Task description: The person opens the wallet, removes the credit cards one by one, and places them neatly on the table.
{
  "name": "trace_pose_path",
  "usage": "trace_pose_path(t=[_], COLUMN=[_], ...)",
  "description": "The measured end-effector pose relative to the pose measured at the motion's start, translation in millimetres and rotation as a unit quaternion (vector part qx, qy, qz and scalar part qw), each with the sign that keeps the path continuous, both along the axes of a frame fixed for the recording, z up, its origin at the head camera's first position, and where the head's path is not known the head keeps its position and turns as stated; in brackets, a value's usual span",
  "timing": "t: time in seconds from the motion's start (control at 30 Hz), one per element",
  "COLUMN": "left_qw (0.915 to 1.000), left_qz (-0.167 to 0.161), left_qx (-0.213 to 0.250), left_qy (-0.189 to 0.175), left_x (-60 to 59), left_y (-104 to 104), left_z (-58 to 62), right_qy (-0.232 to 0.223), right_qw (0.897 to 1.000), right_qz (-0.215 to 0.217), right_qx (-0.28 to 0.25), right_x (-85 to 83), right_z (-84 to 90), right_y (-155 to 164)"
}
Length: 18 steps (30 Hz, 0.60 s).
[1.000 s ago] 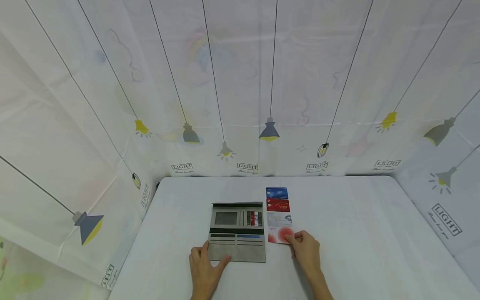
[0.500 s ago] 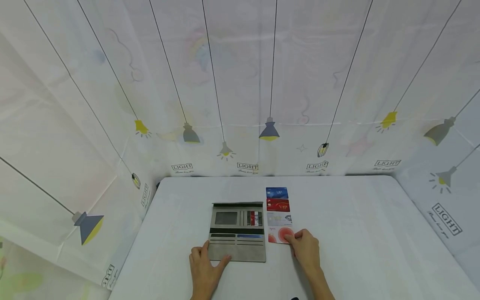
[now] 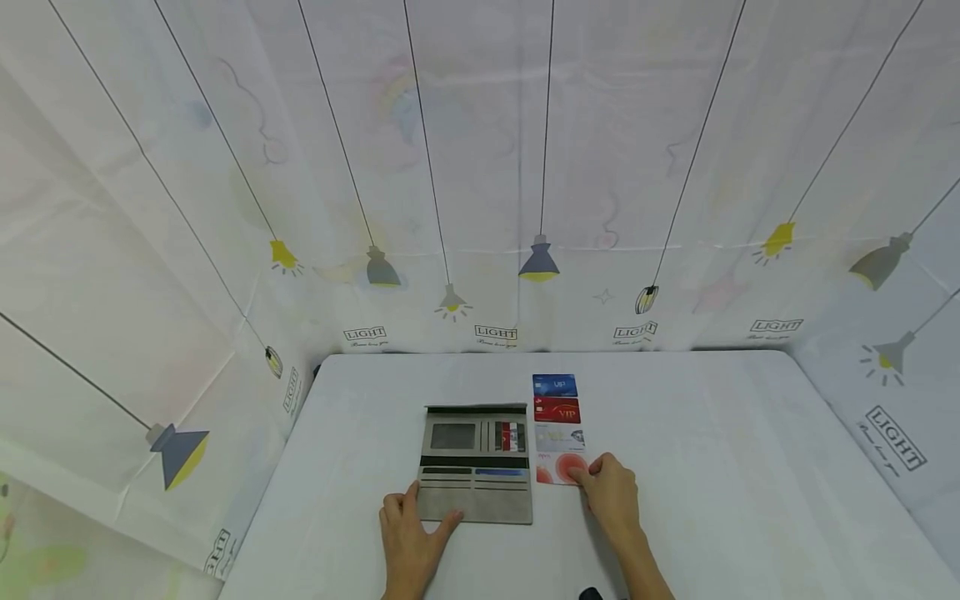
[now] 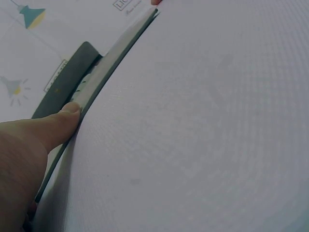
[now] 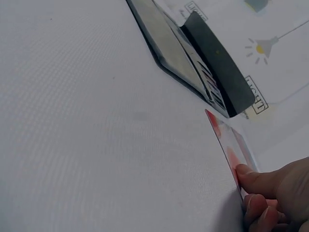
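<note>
An unfolded grey wallet [image 3: 474, 507] lies on the white table, with cards in some of its slots. My left hand [image 3: 411, 537] holds its near left corner, thumb on the near edge and index finger along the left side. In the left wrist view the thumb [image 4: 67, 116] rests on top of the wallet. To the right, my right hand [image 3: 615, 500] pinches the right end of a white card with red circles [image 3: 551, 473]. Beyond it, in a column, lie a silver card [image 3: 555, 438], a red VIP card [image 3: 557, 409] and a blue VIP card [image 3: 555, 385].
The white tabletop [image 3: 735, 450] reaches back to a hanging cloth [image 3: 480, 167] printed with lamps. A small dark object [image 3: 590, 593] shows at the bottom edge of the head view, left of the right forearm.
My right hand has shifted slightly forward, still pinching the red-circled card. The left hand and wallet stay in place. More of the dark object shows at the bottom edge.
</note>
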<state>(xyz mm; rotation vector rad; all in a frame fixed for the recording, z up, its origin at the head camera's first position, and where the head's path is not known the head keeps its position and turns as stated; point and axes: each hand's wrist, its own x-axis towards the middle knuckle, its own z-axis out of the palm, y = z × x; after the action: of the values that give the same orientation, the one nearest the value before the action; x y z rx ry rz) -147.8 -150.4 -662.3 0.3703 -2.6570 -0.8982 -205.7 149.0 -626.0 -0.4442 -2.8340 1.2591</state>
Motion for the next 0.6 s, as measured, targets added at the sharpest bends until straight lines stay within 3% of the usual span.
trace_pose_path(t=[0.6], left_qw=[1.0], left_qz=[0.0], left_qx=[0.001], left_qy=[0.0], left_x=[0.1], left_y=[0.8], left_z=[0.9], right_qy=[0.001], right_qw=[1.0], right_qz=[0.003], right_qx=[-0.008], right_x=[-2.5], right_z=[-1.0], right_y=[2.4])
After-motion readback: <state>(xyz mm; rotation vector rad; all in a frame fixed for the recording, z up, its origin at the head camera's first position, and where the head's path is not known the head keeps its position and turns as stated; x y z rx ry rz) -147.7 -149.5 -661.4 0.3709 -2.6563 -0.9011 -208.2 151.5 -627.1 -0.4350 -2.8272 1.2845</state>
